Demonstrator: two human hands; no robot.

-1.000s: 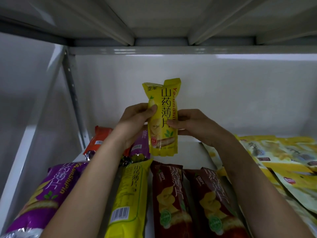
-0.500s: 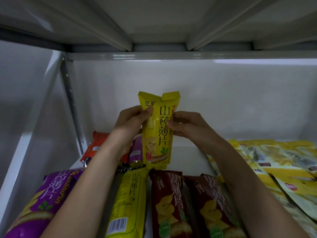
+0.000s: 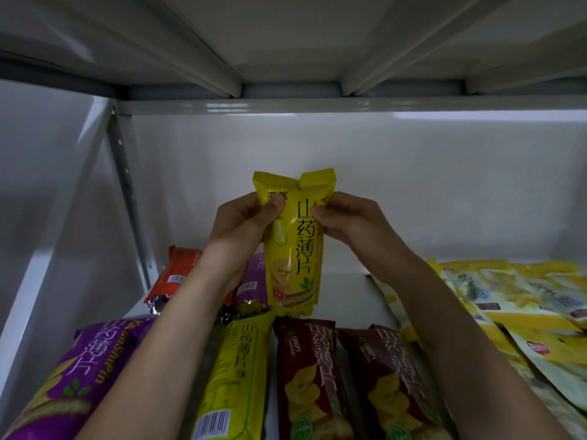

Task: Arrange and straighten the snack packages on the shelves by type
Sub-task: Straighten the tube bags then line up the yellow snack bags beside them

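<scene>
Yellow pack (image 3: 293, 246) stands upright between your hands, its lower edge now down at the shelf (image 3: 344, 296), just behind the near row; a second ago you held it higher, clear of the packs below. Your grip has climbed too: your left hand (image 3: 241, 223) and right hand (image 3: 349, 223) now pinch the pack near its top seam, thumbs on the front, where before they held its middle. That reads as you setting it upright at the back, so the placing step looks nearly done. Whether the base truly rests on the shelf, you cannot tell from here. Near you lie a second yellow pack (image 3: 233, 376), two brown packs (image 3: 320, 385) and a purple pack (image 3: 73, 369); flat pouches (image 3: 514, 309) sprawl at right, not yet straightened.
</scene>
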